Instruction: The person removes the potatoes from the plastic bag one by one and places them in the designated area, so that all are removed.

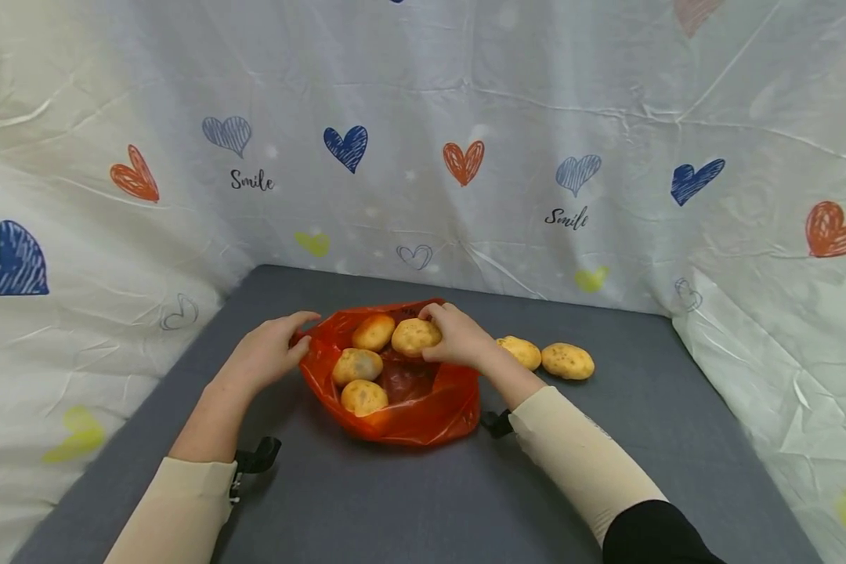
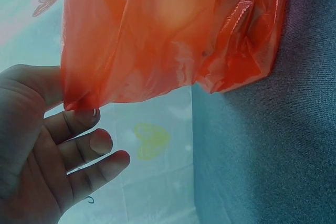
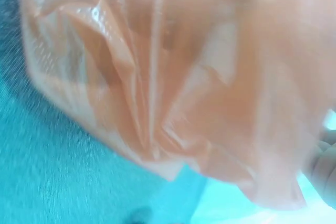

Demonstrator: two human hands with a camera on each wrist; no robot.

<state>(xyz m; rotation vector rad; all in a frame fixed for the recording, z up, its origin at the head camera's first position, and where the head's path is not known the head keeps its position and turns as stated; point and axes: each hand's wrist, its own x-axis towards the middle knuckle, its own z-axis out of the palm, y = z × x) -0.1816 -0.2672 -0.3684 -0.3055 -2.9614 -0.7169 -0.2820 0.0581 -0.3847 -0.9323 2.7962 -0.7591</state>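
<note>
An orange-red plastic bag (image 1: 458,395) lies with its mouth spread on the grey table, and three potatoes (image 1: 363,398) show inside along its left side. My left hand (image 1: 268,352) pinches the bag's left rim between thumb and forefinger. In the left wrist view the other fingers of that left hand (image 2: 68,150) stand apart from the plastic. Over the right part of the bag's mouth, my right hand (image 1: 458,337) grips another potato (image 1: 416,338) between thumb and fingers. The right wrist view is mostly filled by the blurred bag (image 3: 157,87), with part of a hand at its right edge.
Two potatoes (image 1: 567,361) lie on the grey tabletop (image 1: 395,501) to the right of the bag, one partly behind the right wrist. A white curtain (image 1: 507,94) printed with hearts hangs behind the table and along its sides.
</note>
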